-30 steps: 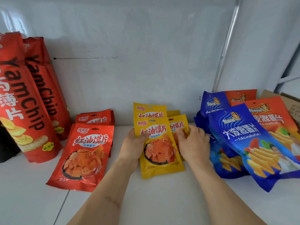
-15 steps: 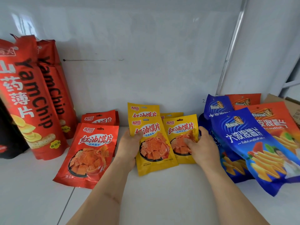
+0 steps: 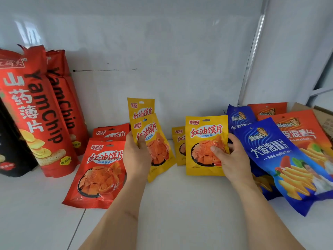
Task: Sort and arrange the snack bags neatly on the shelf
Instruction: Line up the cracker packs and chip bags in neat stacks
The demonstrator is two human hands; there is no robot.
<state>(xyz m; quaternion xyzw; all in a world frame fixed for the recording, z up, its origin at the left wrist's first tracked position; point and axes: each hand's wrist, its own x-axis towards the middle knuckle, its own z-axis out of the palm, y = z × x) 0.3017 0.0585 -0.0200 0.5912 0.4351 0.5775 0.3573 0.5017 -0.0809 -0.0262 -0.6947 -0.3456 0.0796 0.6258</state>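
My left hand [image 3: 137, 156] grips a tilted yellow snack bag [image 3: 155, 147] by its left edge, thumb curled over the front, the other fingers hidden behind it. A second yellow bag [image 3: 141, 108] stands just behind, only its top showing. My right hand [image 3: 232, 159] pinches another yellow bag [image 3: 205, 145] at its right edge, thumb pressed on the printed front, fingers out of sight behind. This bag stands upright on the white shelf [image 3: 180, 204], apart from the left pair. Behind it a fourth yellow bag [image 3: 178, 145] peeks out, mostly covered.

Left of my hand lies a red snack bag [image 3: 100, 174], with more red ones [image 3: 111, 132] half hidden behind it. Tall red YamChip bags [image 3: 36, 112] lean at the far left, and a black bag [image 3: 12, 150] is cut off by the frame edge. On the right, blue bags [image 3: 281, 159] overlap orange ones [image 3: 304, 134]; I cannot tell how many lie underneath.
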